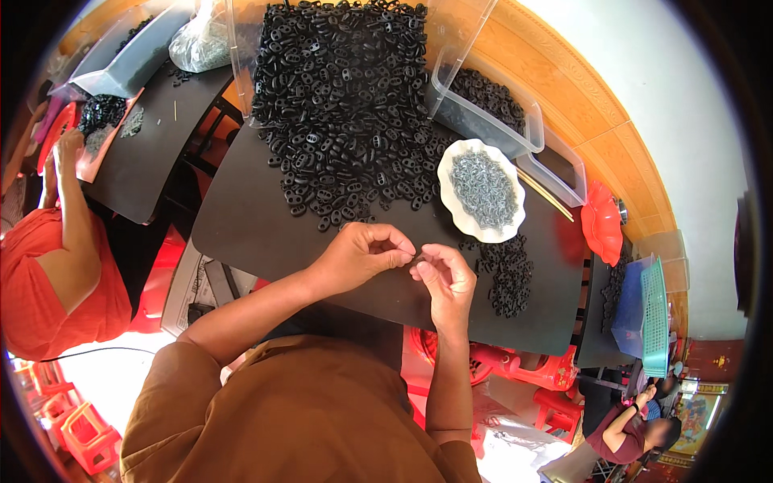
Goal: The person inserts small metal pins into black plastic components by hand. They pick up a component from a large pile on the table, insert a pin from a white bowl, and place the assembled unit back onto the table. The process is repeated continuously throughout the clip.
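Observation:
Over the front part of the dark table point(250, 217), my left hand point(358, 256) and my right hand point(447, 282) meet fingertip to fingertip. Both are closed in a pinch. Between them shows a speck of something small and dark, mostly hidden by the fingers. Just beyond lies a big heap of black plastic pieces with two holes each point(338, 105). Right of the heap stands a white scalloped dish point(449, 189), filled with tiny clear-grey pieces point(485, 189). A smaller pile of black parts point(510, 278) lies to the right of my right hand.
Clear bins point(527, 133) with black pieces stand at the far right, beside wooden chopsticks point(547, 193) and a red scalloped dish point(601, 224). A teal basket point(656, 318) is further right. At left, a person in orange point(60, 278) works at another table; another person point(636, 431) sits lower right.

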Motion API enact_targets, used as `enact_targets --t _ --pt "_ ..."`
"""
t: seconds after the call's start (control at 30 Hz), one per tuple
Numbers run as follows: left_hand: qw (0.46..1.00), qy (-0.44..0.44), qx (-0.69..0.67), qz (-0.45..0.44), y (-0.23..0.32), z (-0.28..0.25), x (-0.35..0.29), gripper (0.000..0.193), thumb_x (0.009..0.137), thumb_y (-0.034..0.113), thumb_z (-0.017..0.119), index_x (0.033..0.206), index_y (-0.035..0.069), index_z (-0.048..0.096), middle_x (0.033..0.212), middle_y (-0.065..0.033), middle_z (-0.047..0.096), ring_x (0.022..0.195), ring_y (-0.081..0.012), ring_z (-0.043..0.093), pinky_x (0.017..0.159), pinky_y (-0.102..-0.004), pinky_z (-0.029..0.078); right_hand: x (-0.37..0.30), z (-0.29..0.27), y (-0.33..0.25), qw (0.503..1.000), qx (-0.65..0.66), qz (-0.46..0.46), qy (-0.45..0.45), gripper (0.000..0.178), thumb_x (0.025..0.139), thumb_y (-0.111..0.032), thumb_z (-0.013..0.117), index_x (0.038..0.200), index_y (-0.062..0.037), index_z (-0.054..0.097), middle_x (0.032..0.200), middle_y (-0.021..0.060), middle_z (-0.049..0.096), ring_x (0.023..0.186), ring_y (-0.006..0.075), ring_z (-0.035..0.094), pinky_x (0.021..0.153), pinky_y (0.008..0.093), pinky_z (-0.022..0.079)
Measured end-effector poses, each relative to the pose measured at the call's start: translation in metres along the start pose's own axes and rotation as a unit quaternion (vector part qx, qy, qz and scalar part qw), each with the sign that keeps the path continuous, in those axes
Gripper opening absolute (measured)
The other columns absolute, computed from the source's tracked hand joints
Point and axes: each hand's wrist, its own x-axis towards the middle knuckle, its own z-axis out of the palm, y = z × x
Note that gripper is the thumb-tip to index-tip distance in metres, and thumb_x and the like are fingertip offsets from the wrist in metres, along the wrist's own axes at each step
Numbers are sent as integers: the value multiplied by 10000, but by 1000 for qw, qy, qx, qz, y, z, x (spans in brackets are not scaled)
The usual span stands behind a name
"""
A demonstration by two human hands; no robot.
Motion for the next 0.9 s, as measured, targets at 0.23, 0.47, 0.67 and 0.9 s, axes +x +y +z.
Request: enact_targets --t 0.23,0.47,0.67,0.9 --pt "999 0 48 -12 5 1 0 99 956 76 682 1009 -3 708 917 -13 702 849 -57 630 780 -233 534 -2 0 1 1000 -7 2 7 110 937 19 655 1045 27 632 876 47 642 761 116 656 716 253 552" --pt "998 2 65 2 7 2 -1 97 951 68 684 995 -14 714 905 -22 701 843 -64 635 773 -238 538 -3 -1 3 1000 -5 -12 -7 99 922 54 652 1019 42 638 912 63 640 782 122 650 724 253 549" --pt "996 -1 81 20 6 1 -2 68 931 54 703 948 -6 729 896 -44 713 824 -84 660 750 -248 549 -5 -1 5 999 -27 -36 -15 104 900 91 651 994 48 640 920 77 644 790 131 651 727 257 554" --pt "984 4 164 72 8 1 -4 52 900 39 722 918 -8 733 872 -70 722 794 -112 690 714 -259 560 -6 3 4 989 -112 -94 -9 116 865 143 645 934 51 647 912 99 649 797 145 665 721 259 566"
